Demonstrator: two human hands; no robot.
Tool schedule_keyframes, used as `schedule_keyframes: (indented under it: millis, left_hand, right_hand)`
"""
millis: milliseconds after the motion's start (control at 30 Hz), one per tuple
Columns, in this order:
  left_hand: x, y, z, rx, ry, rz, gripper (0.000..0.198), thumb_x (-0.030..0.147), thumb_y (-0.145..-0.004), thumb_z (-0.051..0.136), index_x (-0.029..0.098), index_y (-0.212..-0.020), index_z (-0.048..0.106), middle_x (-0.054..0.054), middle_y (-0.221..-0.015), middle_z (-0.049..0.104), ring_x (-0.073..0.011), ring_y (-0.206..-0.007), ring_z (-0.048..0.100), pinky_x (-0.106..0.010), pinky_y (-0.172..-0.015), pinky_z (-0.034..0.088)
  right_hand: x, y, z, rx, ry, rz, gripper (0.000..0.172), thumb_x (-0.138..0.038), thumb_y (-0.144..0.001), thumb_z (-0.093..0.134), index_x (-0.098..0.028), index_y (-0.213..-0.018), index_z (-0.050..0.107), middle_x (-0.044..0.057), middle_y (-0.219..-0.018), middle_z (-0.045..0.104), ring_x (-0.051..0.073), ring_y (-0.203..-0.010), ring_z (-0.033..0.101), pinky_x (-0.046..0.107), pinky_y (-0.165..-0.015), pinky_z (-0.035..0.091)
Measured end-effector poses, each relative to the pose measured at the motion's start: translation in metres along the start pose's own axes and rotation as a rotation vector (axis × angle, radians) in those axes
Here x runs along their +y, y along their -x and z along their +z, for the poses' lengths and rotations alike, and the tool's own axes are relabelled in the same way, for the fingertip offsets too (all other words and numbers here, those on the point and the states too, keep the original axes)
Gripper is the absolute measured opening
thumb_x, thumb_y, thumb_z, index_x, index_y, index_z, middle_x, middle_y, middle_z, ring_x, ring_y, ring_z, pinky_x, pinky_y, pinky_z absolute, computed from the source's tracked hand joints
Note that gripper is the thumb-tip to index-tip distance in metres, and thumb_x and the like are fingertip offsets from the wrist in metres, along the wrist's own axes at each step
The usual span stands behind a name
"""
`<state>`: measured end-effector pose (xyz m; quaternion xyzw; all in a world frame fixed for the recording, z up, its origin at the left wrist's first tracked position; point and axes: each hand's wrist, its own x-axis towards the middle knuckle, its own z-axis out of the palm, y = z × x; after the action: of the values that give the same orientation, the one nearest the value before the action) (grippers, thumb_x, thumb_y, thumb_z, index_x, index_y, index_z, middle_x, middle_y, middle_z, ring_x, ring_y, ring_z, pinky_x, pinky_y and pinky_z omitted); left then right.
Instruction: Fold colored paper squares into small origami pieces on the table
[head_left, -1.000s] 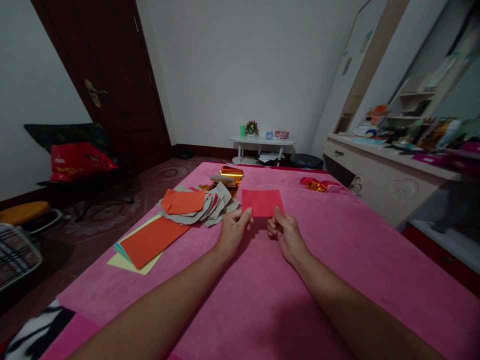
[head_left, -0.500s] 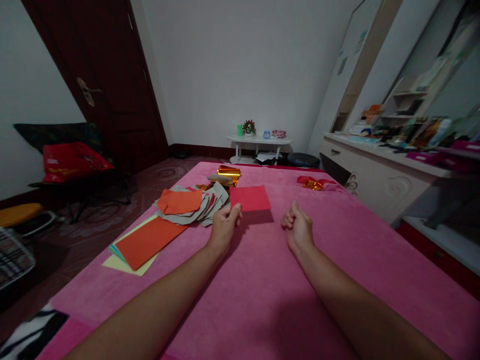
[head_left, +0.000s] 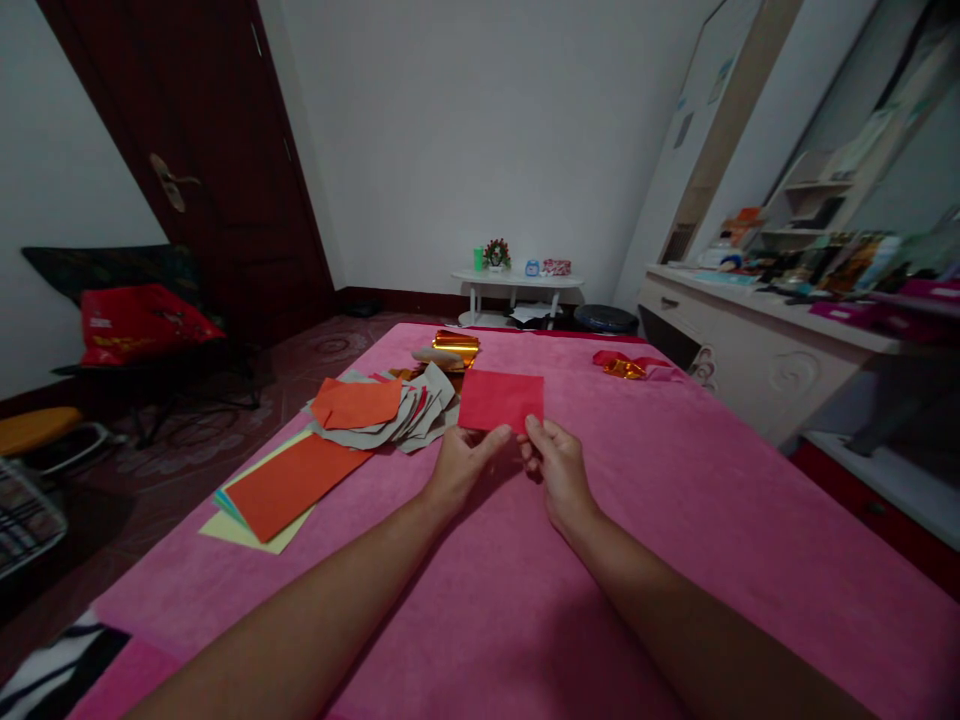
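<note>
Head view: the bare left hand (head_left: pixel 463 465) and bare right hand (head_left: pixel 559 465) hold a flat, red, rectangular paper sheet (head_left: pixel 501 398) above a soft pink cloth (head_left: pixel 495 600), thumbs along its near edge, the right one at the corner. Just left lies a loose pile of grey paper pieces (head_left: pixel 431 412) (an orange paper piece (head_left: pixel 356 402) tops it), with a shiny gold foil roll (head_left: pixel 456 346) beyond.

Paper pile (head_left: pixel 382 408) on the cloth (head_left: pixel 480 590), left of the sheet (head_left: pixel 501 398)
</note>
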<state>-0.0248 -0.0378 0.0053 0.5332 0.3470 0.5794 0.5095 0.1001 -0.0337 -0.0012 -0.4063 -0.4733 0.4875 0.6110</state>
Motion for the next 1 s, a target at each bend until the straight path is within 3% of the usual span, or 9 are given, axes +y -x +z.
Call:
schedule_keyframes:
  millis: [100, 200, 300, 400, 533, 667, 800, 900, 1000]
  left_hand:
    - [0.002, 0.005, 0.008, -0.056, -0.032, 0.023, 0.038, 0.046, -0.077, 0.062, 0.014, -0.058, 0.057, -0.001, -0.052, 0.056, -0.01, -0.048, 0.047, -0.022, -0.049, 0.036]
    - [0.002, 0.006, 0.009, 0.075, -0.082, 0.045, 0.039, 0.045, -0.078, 0.06, 0.016, -0.053, 0.053, 0.001, -0.049, 0.051, -0.0111, -0.05, 0.047, -0.023, -0.052, 0.037]
    - [0.001, 0.002, 0.0, 0.178, -0.126, 0.048, 0.041, 0.044, -0.077, 0.061, 0.017, -0.049, 0.047, 0.004, -0.044, 0.04, -0.0094, -0.046, 0.038, -0.023, -0.047, 0.03]
    - [-0.001, -0.003, -0.011, 0.159, -0.17, 0.087, 0.047, 0.044, -0.081, 0.055, 0.018, -0.046, 0.038, 0.006, -0.044, 0.03, -0.0074, -0.044, 0.027, -0.023, -0.045, 0.022]
    - [-0.002, -0.005, -0.016, 0.148, -0.192, 0.132, 0.051, 0.045, -0.084, 0.051, 0.017, -0.045, 0.035, 0.005, -0.044, 0.032, -0.0075, -0.044, 0.029, -0.023, -0.046, 0.024]
    - [-0.001, -0.001, -0.007, 0.153, -0.135, 0.111, 0.05, 0.049, -0.085, 0.049, 0.017, -0.047, 0.039, 0.004, -0.044, 0.036, -0.0079, -0.043, 0.033, -0.023, -0.046, 0.027]
    - [0.002, 0.006, 0.007, 0.052, -0.104, 0.06, 0.05, 0.052, -0.084, 0.05, 0.017, -0.048, 0.043, 0.002, -0.045, 0.044, -0.0085, -0.042, 0.039, -0.022, -0.045, 0.029]
    - [0.002, 0.007, 0.008, 0.026, -0.107, 0.063, 0.051, 0.052, -0.083, 0.051, 0.017, -0.048, 0.043, 0.003, -0.045, 0.043, -0.0078, -0.041, 0.037, -0.022, -0.044, 0.029]
    - [0.001, 0.004, 0.003, 0.085, -0.173, 0.105, 0.051, 0.049, -0.084, 0.051, 0.016, -0.046, 0.042, 0.004, -0.044, 0.037, -0.0071, -0.043, 0.033, -0.022, -0.045, 0.026]
  right_hand:
    - [0.0, 0.009, 0.011, -0.031, 0.035, -0.016, 0.04, -0.051, -0.078, 0.06, -0.019, -0.057, 0.05, -0.005, -0.046, 0.042, 0.007, -0.04, 0.034, 0.021, -0.038, 0.022]
    - [0.0, 0.011, 0.014, -0.057, 0.064, -0.013, 0.04, -0.05, -0.079, 0.058, -0.018, -0.056, 0.05, -0.006, -0.046, 0.041, 0.006, -0.04, 0.031, 0.021, -0.038, 0.02]
    - [0.0, 0.007, 0.006, -0.002, 0.082, -0.036, 0.039, -0.049, -0.08, 0.057, -0.018, -0.058, 0.053, -0.006, -0.045, 0.04, 0.006, -0.039, 0.029, 0.021, -0.038, 0.019]
    - [0.0, 0.0, -0.007, 0.057, 0.059, -0.058, 0.038, -0.049, -0.08, 0.058, -0.017, -0.058, 0.054, -0.007, -0.043, 0.038, 0.005, -0.038, 0.027, 0.022, -0.038, 0.017]
    - [-0.002, -0.005, -0.014, 0.066, -0.01, -0.03, 0.038, -0.05, -0.077, 0.061, -0.018, -0.059, 0.053, -0.007, -0.043, 0.039, 0.005, -0.037, 0.027, 0.021, -0.038, 0.017]
    - [-0.002, 0.001, -0.003, -0.064, -0.198, 0.093, 0.041, -0.056, -0.073, 0.063, -0.018, -0.062, 0.052, -0.006, -0.049, 0.044, 0.006, -0.039, 0.033, 0.021, -0.039, 0.023]
    - [0.004, 0.01, 0.012, -0.173, -0.156, 0.164, 0.045, -0.058, -0.07, 0.065, -0.018, -0.055, 0.05, -0.006, -0.047, 0.039, 0.006, -0.038, 0.031, 0.023, -0.04, 0.024]
    - [0.005, 0.008, 0.013, -0.087, -0.111, 0.11, 0.051, -0.057, -0.071, 0.064, -0.02, -0.047, 0.039, -0.008, -0.041, 0.03, 0.005, -0.036, 0.026, 0.023, -0.039, 0.021]
    - [0.002, 0.0, 0.003, 0.042, -0.103, -0.006, 0.051, -0.055, -0.073, 0.064, -0.021, -0.047, 0.036, -0.009, -0.04, 0.03, 0.006, -0.034, 0.025, 0.024, -0.038, 0.019]
